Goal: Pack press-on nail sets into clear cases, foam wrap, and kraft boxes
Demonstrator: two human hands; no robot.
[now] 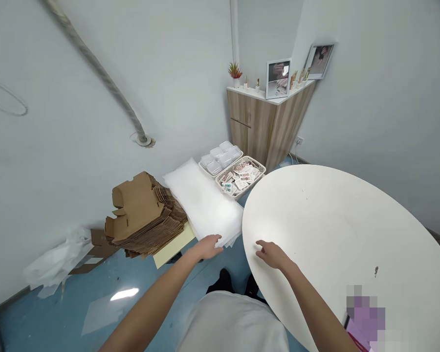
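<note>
Foam sheets (201, 200): stacked centre frame, none lifted yet.
Left hand (207, 247): fingers loosely open, touching stack's near edge.
Right hand (273, 254): flat, empty, on surface (333, 230) rim.

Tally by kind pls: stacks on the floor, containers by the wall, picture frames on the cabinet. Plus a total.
Stacks on the floor: 2, flat cardboard boxes and foam sheets
Containers: 2, basket of cards and tray of clear boxes
Picture frames: 2, and
Total: 6
Left hand touches the foam sheets; right hand rests on the white table.
</note>
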